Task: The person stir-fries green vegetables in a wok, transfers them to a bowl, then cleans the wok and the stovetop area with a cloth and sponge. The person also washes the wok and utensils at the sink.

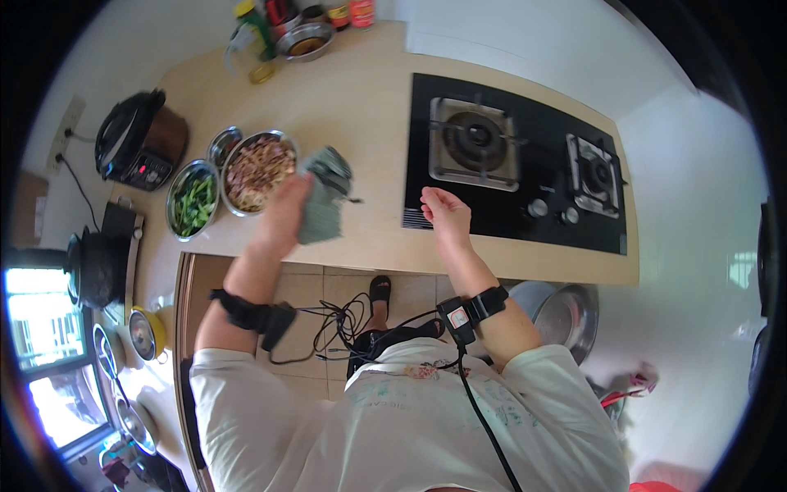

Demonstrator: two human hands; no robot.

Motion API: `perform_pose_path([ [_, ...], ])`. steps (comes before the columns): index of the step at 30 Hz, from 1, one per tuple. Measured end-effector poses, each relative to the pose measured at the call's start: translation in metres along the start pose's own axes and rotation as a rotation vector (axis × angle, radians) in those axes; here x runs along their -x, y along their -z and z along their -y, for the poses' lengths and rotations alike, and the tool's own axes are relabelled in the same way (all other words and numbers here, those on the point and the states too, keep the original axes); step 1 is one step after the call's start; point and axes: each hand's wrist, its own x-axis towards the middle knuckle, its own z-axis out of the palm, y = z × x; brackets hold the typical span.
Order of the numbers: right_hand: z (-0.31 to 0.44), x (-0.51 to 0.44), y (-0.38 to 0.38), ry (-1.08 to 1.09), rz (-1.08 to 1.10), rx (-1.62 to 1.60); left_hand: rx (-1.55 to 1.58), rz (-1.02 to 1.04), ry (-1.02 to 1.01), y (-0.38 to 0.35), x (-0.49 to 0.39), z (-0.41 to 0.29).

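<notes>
My left hand (286,212) grips a grey-green cloth (324,200), blurred by motion, above the front of the wooden-toned countertop (369,135). Right beside that hand stands a metal bowl of chopped pinkish and pale food (258,169). Left of it are a metal bowl of cut green vegetables (194,203) and a small metal bowl (224,146). Over the front left edge of the black gas hob (535,203) is my right hand (447,212), its fingers curled together; no object shows in them.
An electric pressure cooker (140,141) stands at the left. Oil bottles (258,37) and a metal bowl of dark liquid (305,42) are at the back. A black pot (98,270) sits further left. Cables (344,326) hang before me; a large metal basin (569,323) is below right.
</notes>
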Motion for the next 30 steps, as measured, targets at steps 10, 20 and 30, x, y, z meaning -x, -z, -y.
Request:
perform_pose_path([
  [10, 0.078, 0.013, 0.144, 0.166, -0.362, -0.214, -0.079, -0.088, -0.678, -0.129, 0.002, -0.228],
  [20, 0.0, -0.022, 0.26, 0.498, -0.838, 0.322, -0.013, -0.066, -0.431, -0.204, -0.221, -0.183],
  [30, -0.022, -0.025, 0.261, 0.342, -1.149, 1.113, -0.765, -0.285, -1.516, -0.275, -0.328, -0.205],
])
